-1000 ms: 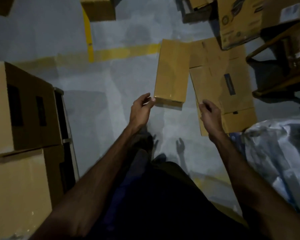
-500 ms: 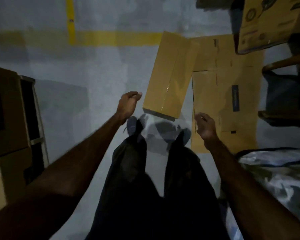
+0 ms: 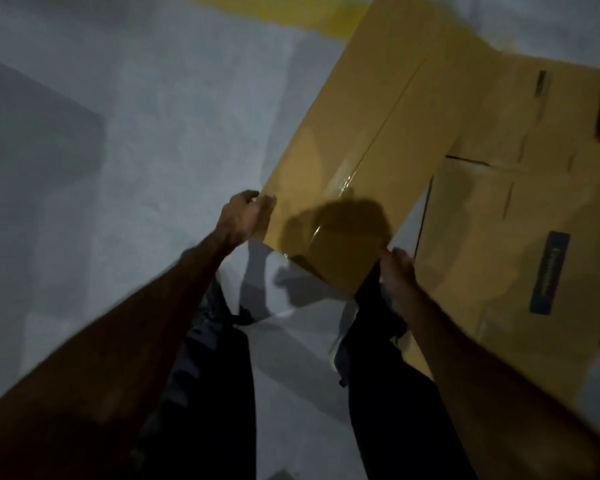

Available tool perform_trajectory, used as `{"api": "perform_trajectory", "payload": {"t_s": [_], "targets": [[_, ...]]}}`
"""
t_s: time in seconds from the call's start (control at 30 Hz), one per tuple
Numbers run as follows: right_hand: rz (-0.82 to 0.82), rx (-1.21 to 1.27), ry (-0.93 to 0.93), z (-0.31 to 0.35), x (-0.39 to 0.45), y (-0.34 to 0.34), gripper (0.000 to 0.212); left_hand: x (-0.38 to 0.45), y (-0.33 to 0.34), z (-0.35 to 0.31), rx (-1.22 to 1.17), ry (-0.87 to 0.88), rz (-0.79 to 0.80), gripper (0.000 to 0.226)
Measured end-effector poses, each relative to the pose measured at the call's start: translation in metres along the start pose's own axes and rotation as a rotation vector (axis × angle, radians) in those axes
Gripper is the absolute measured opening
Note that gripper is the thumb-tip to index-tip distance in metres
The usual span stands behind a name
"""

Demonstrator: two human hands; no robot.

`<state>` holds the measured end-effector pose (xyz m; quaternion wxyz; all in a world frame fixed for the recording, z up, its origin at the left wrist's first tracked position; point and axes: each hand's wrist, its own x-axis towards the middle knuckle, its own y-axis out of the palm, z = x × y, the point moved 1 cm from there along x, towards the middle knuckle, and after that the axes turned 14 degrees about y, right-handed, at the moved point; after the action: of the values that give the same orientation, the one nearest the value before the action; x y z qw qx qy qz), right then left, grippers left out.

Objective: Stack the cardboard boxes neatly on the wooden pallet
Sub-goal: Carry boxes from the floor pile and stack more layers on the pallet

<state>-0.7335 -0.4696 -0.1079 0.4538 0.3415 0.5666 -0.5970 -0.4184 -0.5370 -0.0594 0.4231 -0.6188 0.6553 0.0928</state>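
Both hands have reached the box (image 3: 354,157), now at frame centre on the floor (image 3: 118,168): left hand (image 3: 245,216) curls round its left corner, right hand (image 3: 397,268) grips its right corner beside flattened cardboard (image 3: 520,216).

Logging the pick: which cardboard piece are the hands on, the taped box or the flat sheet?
The taped box. The left hand and right hand are at its near corners. The flattened sheet, bearing a blue label, lies untouched to its right.

A long, sealed brown cardboard box (image 3: 368,140) with clear tape along its top seam lies slanted from frame centre toward the upper right, on the floor.
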Motion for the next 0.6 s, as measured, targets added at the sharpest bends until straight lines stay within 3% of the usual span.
{"api": "perform_trajectory", "payload": {"t_s": [0.1,0.23,0.33,0.4,0.43,0.53,0.6], "targets": [[0.130,0.078,-0.020,-0.006,0.006,0.020,0.053,0.005,0.020,0.026,-0.095,-0.009,-0.027,0.059],[0.128,0.170,-0.103,-0.007,-0.027,0.018,0.052,-0.007,0.012,0.009,-0.272,-0.013,-0.150,0.039],[0.128,0.318,-0.107,0.011,-0.079,-0.004,0.060,-0.037,-0.009,-0.041,-0.322,0.025,-0.205,0.030],[0.139,0.389,-0.076,0.029,-0.113,-0.026,0.084,-0.064,-0.028,-0.082,-0.352,0.053,-0.193,0.030],[0.166,0.391,-0.086,0.038,-0.135,-0.037,0.086,-0.078,-0.040,-0.103,-0.357,0.067,-0.192,0.033],[0.182,0.365,-0.164,0.070,-0.214,-0.070,0.063,-0.127,-0.082,-0.171,-0.371,0.099,-0.214,0.041],[0.182,0.389,-0.213,0.091,-0.267,-0.087,0.074,-0.161,-0.111,-0.207,-0.389,0.077,-0.212,0.035]]}}
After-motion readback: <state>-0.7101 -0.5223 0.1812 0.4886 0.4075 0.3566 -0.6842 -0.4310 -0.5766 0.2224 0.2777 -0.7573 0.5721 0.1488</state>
